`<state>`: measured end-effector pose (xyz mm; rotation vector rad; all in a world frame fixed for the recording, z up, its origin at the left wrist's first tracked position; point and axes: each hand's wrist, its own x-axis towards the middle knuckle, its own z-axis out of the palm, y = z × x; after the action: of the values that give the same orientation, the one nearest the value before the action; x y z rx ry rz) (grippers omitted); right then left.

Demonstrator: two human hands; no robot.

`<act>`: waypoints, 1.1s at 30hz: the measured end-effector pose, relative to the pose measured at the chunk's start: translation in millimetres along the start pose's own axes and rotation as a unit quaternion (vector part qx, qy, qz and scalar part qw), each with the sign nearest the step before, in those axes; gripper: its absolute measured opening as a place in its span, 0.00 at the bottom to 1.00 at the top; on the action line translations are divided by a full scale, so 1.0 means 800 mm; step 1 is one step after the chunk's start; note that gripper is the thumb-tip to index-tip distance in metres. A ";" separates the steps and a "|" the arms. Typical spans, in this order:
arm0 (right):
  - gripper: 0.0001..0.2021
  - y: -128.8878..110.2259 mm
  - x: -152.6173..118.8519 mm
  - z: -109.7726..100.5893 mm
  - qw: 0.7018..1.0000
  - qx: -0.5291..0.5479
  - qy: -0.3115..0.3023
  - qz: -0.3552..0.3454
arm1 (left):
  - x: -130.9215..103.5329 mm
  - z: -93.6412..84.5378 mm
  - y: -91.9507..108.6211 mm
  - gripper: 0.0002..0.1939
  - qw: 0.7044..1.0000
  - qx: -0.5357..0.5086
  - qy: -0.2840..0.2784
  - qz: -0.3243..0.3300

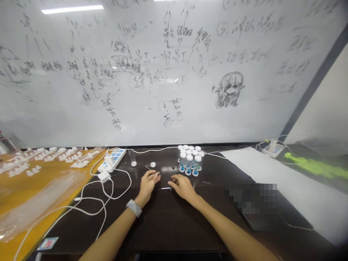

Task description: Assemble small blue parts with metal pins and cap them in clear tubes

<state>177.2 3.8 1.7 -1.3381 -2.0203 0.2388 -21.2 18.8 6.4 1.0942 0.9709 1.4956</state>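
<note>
My left hand (149, 184), with a pale band on its wrist, is closed in a pinch; a small dark bit shows at its fingertips, too small to name. Just beyond it a round white cap (153, 164) lies on the dark table with a thin wire beside it. My right hand (184, 185) rests low over the table, thumb and forefinger apart and nothing visible between them. A tiny black piece (173, 168) is just past its fingertips. Behind my right hand stand several clear jars (190, 163) with white lids and blue pieces inside. A clear tube (132, 157) with a white end stands farther left.
A white power strip (112, 160) with tangled white cables (112, 186) takes up the left side. White plastic parts (56, 154) lie on an orange surface at far left. To the right are a dark flat object (261, 208), partly blurred, and a white sheet (274, 177). A whiteboard (174, 119) rises behind.
</note>
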 end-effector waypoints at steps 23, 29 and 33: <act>0.22 -0.021 0.037 0.030 0.853 0.511 0.002 0.101 | 0.007 0.001 0.004 0.08 0.962 -0.220 -0.031 -0.157; 0.21 -0.022 0.028 0.017 0.849 0.520 0.014 0.099 | 0.004 0.004 0.010 0.06 0.964 -0.204 -0.078 -0.152; 0.19 -0.023 0.029 0.016 0.894 0.439 0.056 0.068 | 0.003 0.003 0.012 0.11 0.966 -0.198 -0.084 -0.144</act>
<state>150.0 18.5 11.5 -0.8615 -1.4092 0.9802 -21.3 19.2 16.8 0.7411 0.6430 1.2655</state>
